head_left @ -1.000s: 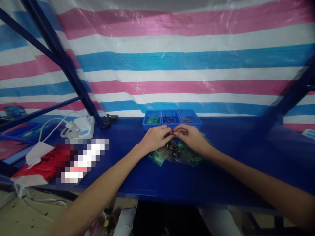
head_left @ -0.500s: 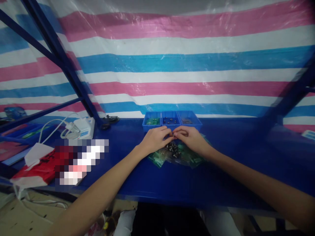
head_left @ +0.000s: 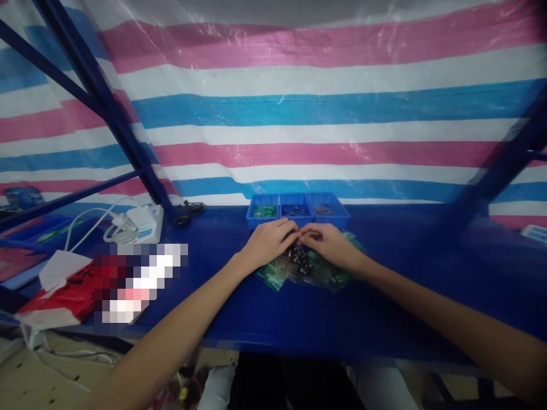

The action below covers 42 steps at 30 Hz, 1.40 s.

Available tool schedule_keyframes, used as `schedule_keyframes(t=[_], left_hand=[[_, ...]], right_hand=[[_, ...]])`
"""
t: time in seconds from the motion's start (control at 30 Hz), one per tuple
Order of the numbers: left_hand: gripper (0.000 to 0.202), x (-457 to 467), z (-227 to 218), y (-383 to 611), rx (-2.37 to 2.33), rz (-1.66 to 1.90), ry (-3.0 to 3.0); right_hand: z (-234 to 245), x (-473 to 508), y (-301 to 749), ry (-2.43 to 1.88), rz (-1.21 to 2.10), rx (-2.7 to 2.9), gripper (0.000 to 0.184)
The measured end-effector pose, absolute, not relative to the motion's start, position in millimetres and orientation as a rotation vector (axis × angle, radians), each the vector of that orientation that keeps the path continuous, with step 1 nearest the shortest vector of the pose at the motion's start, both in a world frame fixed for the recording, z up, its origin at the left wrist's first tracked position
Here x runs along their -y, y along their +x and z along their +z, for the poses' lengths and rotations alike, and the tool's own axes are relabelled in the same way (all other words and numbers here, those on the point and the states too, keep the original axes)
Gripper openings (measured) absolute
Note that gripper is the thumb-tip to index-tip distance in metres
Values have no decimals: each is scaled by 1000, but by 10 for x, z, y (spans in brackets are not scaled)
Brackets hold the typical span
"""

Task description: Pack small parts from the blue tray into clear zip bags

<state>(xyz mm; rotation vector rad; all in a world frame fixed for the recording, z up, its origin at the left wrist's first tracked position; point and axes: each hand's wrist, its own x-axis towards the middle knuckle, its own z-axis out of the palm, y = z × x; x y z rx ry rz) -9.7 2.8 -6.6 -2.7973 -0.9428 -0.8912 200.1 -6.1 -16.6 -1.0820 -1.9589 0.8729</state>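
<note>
My left hand and my right hand meet fingertip to fingertip over a pile of small dark metal parts. Both are closed in a pinch; whatever lies between the fingers is too small and hidden to name. Beneath the parts is a clear plastic bag, with green-tinted plastic bags spread to either side. Just beyond my hands stands a blue bin with three compartments. Its left part holds green packets, its middle a few small metal pieces, its right some greyish items.
On the left of the blue table lie a red bag, a blurred-out flat object and a white power strip with cables. Black items sit by the frame post. Behind hangs a striped plastic sheet.
My fingertips have drawn slightly closer together, and my right hand has shifted a little left and down. The bin and the pile look the same.
</note>
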Motion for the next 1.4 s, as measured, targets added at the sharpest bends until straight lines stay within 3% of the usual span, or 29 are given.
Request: schedule_keyframes(t=[0.37,0.6,0.83,1.1,1.4], left_hand=[[18,3,-43,-93,933,-905,-2793],[23,-13,-52,-93,930,-912,-2799],[28,-14,-51,-79,972,-864,-2792],[30,-5,-35,-79,966,-815,-2801],[18,-3,-49,-85,965,-799,-2810]], right_hand=[[-103,93,1996,-1047,871,1905,21],[-29,115,2009,-1152,606,2022,30],[-34,171,1971,-1153,513,2105,20],[-17,220,1943,-1145,453,2090,22],[-19,188,1983,-1126,447,2036,19]])
